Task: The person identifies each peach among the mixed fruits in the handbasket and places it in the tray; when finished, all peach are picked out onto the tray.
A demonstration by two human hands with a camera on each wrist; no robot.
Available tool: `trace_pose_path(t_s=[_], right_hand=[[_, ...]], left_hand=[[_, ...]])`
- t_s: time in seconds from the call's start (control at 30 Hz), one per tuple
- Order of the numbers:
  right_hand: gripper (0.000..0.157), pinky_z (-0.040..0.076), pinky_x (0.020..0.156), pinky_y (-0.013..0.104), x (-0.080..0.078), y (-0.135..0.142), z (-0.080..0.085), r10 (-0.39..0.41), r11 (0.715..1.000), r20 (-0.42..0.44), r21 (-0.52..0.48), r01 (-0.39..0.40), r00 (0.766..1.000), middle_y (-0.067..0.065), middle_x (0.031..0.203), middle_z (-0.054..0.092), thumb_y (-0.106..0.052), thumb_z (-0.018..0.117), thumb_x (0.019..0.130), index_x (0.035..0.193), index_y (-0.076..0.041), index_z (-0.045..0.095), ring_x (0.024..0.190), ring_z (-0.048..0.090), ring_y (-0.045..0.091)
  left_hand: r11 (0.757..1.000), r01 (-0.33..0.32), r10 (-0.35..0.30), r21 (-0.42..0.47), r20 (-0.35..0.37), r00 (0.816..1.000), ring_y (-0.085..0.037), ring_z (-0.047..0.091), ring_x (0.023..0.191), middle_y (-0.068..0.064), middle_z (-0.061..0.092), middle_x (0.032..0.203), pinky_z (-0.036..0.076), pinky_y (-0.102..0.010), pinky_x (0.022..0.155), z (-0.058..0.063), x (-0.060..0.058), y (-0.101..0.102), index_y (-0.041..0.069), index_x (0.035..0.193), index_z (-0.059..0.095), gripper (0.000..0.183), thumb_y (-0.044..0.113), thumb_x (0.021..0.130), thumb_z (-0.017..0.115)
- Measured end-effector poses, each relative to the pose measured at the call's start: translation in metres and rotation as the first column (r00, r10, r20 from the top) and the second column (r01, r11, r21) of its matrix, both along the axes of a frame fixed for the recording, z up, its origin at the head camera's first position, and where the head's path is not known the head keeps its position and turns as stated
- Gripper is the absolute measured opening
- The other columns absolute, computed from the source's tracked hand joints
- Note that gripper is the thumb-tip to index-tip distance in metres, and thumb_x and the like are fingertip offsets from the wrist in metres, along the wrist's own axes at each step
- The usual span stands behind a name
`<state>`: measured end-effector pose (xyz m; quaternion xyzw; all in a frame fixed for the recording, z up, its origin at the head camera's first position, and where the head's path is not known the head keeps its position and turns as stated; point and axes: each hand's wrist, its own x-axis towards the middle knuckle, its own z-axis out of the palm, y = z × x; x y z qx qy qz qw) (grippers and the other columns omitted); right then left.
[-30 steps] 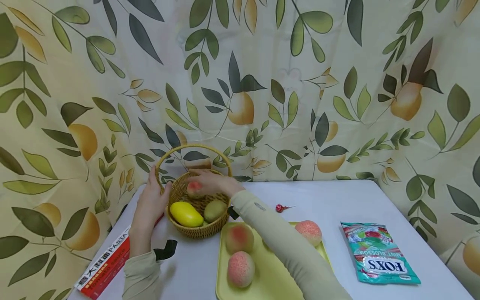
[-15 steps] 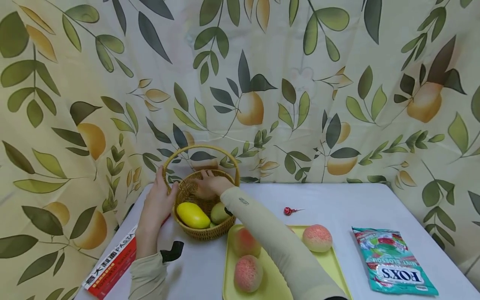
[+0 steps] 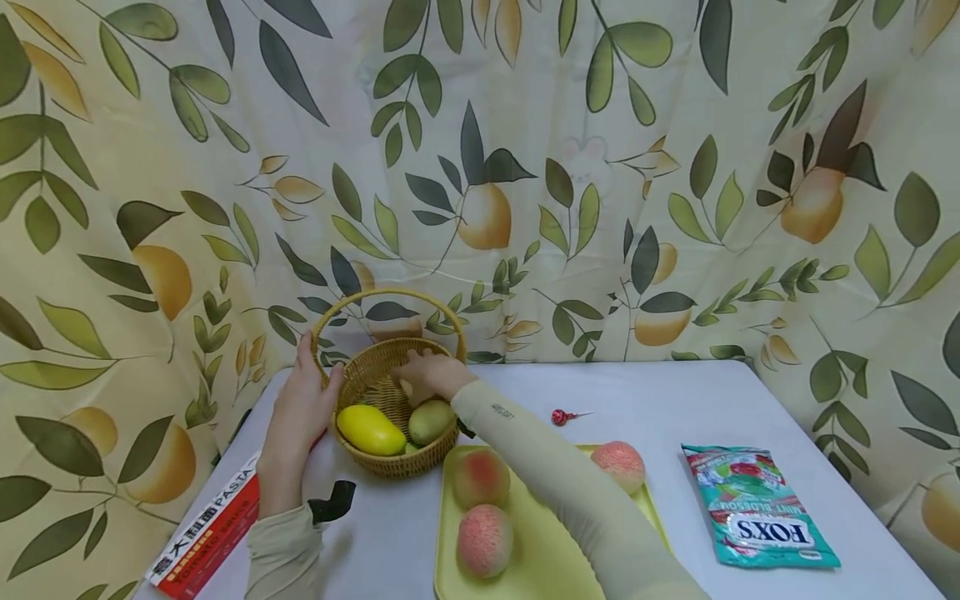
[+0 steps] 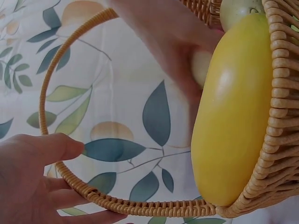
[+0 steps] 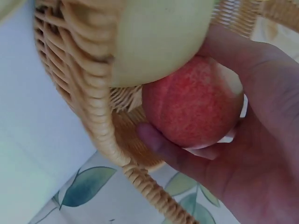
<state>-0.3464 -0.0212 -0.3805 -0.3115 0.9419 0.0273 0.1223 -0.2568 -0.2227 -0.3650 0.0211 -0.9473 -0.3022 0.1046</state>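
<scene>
My right hand reaches inside the woven basket. In the right wrist view it holds a red and pale peach between thumb and fingers, right against a pale green fruit. That green fruit and a yellow mango lie at the basket's near side. My left hand is at the basket's left side. Seen from the left wrist, its thumb and fairly straight fingers lie on either side of the arched handle.
A yellow tray in front bears several peaches, partly under my right forearm. A red pasta box lies at the left. A lollipop and a teal FOX'S candy bag lie to the right.
My right hand has shifted right and deeper inside the basket with the peach, beside the green fruit. My left hand stays at the handle. The head view swung briefly and came back.
</scene>
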Motion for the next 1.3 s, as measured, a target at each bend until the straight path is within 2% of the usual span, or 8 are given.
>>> trace_pose_path(t_s=[0.17, 0.4, 0.6, 0.73, 0.97, 1.17, 1.23, 1.3], right_hand=[[0.065, 0.043, 0.118, 0.052, 0.013, 0.007, 0.000, 0.001, 0.999, -0.069, -0.036, -0.003, 0.998, 0.010, 0.158, 0.042, -0.037, 0.070, 0.096, 0.154, -0.031, 0.042, 0.145, 0.045, 0.036], [0.066, 0.053, 0.103, 0.055, 0.044, 0.037, 0.021, -0.049, 0.982, -0.070, -0.186, 0.035, 0.996, 0.013, 0.152, 0.047, -0.033, 0.074, 0.092, 0.150, -0.026, 0.044, 0.136, 0.052, 0.039], [0.054, 0.054, 0.077, 0.032, 0.078, 0.084, 0.021, -0.074, 0.879, 0.034, -0.471, 0.081, 0.997, 0.014, 0.126, 0.057, -0.024, 0.077, 0.086, 0.136, -0.023, 0.055, 0.095, 0.062, 0.022], [0.056, 0.053, 0.080, 0.030, 0.110, 0.121, 0.022, -0.060, 0.817, 0.094, -0.568, 0.103, 0.994, 0.007, 0.116, 0.059, -0.031, 0.082, 0.082, 0.132, -0.023, 0.057, 0.095, 0.059, 0.016], [0.057, 0.052, 0.076, 0.029, 0.147, 0.176, 0.028, -0.055, 0.799, 0.268, -0.566, 0.203, 0.962, 0.008, 0.111, 0.058, -0.042, 0.086, 0.080, 0.129, -0.027, 0.062, 0.093, 0.058, 0.016], [0.053, 0.053, 0.073, 0.029, 0.164, 0.198, 0.037, -0.054, 0.781, 0.413, -0.549, 0.296, 0.909, 0.009, 0.105, 0.061, -0.030, 0.084, 0.083, 0.126, -0.019, 0.055, 0.085, 0.062, 0.017], [0.050, 0.052, 0.071, 0.029, 0.174, 0.196, 0.039, -0.124, 0.797, 0.469, -0.477, 0.370, 0.874, 0.007, 0.097, 0.064, -0.026, 0.085, 0.081, 0.120, -0.021, 0.054, 0.078, 0.064, 0.016], [0.046, 0.049, 0.070, 0.029, 0.185, 0.188, 0.039, -0.205, 0.836, 0.462, -0.376, 0.400, 0.863, 0.002, 0.088, 0.064, -0.028, 0.087, 0.078, 0.113, -0.025, 0.058, 0.075, 0.062, 0.013]], left_hand=[[1.000, 0.003, -0.003, 0.002, 0.012, 1.000, -0.056, 0.045, 0.140, -0.030, 0.028, 0.165, 0.041, -0.071, 0.110, 0.000, 0.002, -0.002, 0.009, 0.165, -0.007, 0.084, 0.041, 0.108, 0.045], [0.999, -0.002, 0.001, 0.035, 0.028, 1.000, -0.055, 0.043, 0.142, -0.029, 0.025, 0.167, 0.040, -0.071, 0.111, 0.002, 0.003, -0.004, 0.011, 0.165, -0.008, 0.084, 0.042, 0.108, 0.044], [1.000, 0.014, -0.014, 0.027, -0.009, 1.000, -0.055, 0.042, 0.142, -0.029, 0.025, 0.167, 0.039, -0.071, 0.112, -0.003, 0.002, -0.005, 0.008, 0.165, -0.007, 0.084, 0.041, 0.108, 0.045], [0.999, 0.025, -0.024, 0.024, -0.021, 0.999, -0.055, 0.043, 0.142, -0.029, 0.024, 0.167, 0.038, -0.070, 0.113, -0.002, -0.002, -0.003, 0.009, 0.165, -0.006, 0.084, 0.040, 0.108, 0.046], [1.000, 0.018, -0.018, 0.014, -0.012, 1.000, -0.054, 0.042, 0.143, -0.028, 0.024, 0.168, 0.038, -0.070, 0.113, 0.003, -0.005, -0.001, 0.011, 0.165, -0.008, 0.084, 0.043, 0.108, 0.043], [1.000, 0.010, -0.010, 0.015, 0.002, 1.000, -0.055, 0.042, 0.142, -0.028, 0.023, 0.168, 0.038, -0.070, 0.113, 0.000, -0.005, 0.000, 0.012, 0.165, -0.010, 0.082, 0.041, 0.108, 0.041], [1.000, 0.010, -0.010, 0.014, 0.010, 1.000, -0.056, 0.042, 0.142, -0.029, 0.023, 0.168, 0.039, -0.071, 0.112, 0.000, -0.004, 0.000, 0.011, 0.165, -0.010, 0.083, 0.042, 0.108, 0.041], [1.000, 0.005, -0.005, 0.007, 0.011, 1.000, -0.057, 0.042, 0.142, -0.029, 0.022, 0.168, 0.039, -0.071, 0.112, 0.001, -0.003, -0.001, 0.011, 0.165, -0.011, 0.083, 0.042, 0.108, 0.042]])
